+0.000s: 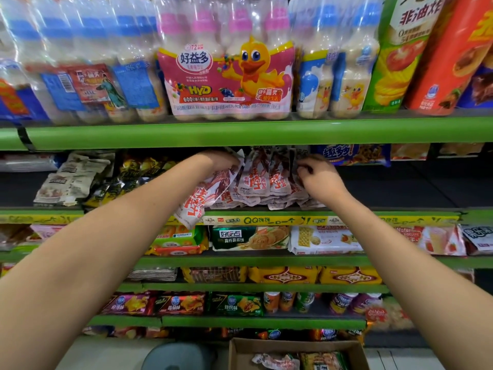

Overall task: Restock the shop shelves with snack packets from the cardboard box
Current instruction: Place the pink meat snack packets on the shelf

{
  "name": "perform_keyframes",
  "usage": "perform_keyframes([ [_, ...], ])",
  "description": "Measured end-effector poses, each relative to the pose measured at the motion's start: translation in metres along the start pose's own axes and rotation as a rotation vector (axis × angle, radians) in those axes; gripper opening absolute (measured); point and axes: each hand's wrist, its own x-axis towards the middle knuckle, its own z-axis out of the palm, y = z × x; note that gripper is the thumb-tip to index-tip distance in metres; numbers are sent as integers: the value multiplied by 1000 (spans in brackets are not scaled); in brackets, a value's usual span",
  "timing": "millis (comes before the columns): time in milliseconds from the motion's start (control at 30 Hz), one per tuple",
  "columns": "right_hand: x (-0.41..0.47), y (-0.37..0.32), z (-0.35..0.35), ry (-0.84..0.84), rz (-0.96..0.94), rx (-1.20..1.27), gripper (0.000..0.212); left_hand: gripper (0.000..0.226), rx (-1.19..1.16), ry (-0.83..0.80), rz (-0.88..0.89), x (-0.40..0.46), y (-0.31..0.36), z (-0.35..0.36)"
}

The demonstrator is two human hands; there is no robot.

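Cardboard box (293,345) below | left hand (221,161) grips snack packets (210,188) | right hand (320,177) seemingly pinches shelved packets (277,180)

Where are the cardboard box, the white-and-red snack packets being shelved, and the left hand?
cardboard box (293,343): head view, on its back rim.
white-and-red snack packets (254,180): head view, front of an upright packet.
left hand (224,160): head view, back of the hand.

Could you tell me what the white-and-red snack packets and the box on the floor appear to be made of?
White-and-red snack packets: probably glossy plastic film; they crinkle and catch light. Cardboard box: matte brown cardboard, judging by its dull raw-edged flaps.
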Motion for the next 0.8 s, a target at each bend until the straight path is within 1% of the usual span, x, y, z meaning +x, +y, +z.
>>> perform_keyframes([
  [67, -10, -13, 2, 23, -75, -14, 31, 54, -139, -17, -11, -4, -6, -6],
  [100, -15, -21, 3, 38, -114, -20, 30, 44, -254, -18, -16, -6, -10, -8],
  [167, -28, -37, 8, 53, -191, -12, 27, 14, -503, -32, -16, -17, -15, -10],
  [200, -34, -46, 12, 38, -224, 4, 26, 6, -592, -45, 4, -21, -18, -10],
  [233, -40, -54, 17, -5, -242, 30, 26, 9, -663, -53, 35, -25, -22, -10],
  [300, -51, -70, 29, -163, -211, 110, 28, 21, -781, -75, 73, -32, -29, -9],
  [400, -65, -86, 46, -409, -80, 281, 44, 31, -943, -106, 128, -43, -34, -7],
  [467, -71, -91, 56, -503, -1, 394, 47, 33, -1013, -95, 161, -49, -35, -5],
  [533, -77, -92, 64, -559, 61, 530, 35, 31, -1093, -96, 199, -54, -38, -3],
  [600, -80, -91, 67, -599, 140, 678, 20, 32, -1095, -88, 241, -60, -43, -3],
  [667, -81, -89, 65, -628, 215, 793, 20, 38, -1022, -90, 284, -66, -51, -3],
  [733, -81, -87, 63, -644, 252, 849, 21, 47, -968, -100, 304, -71, -58, -4],
  [800, -82, -87, 62, -621, 264, 896, 23, 53, -954, -33, 314, -74, -64, -4],
])
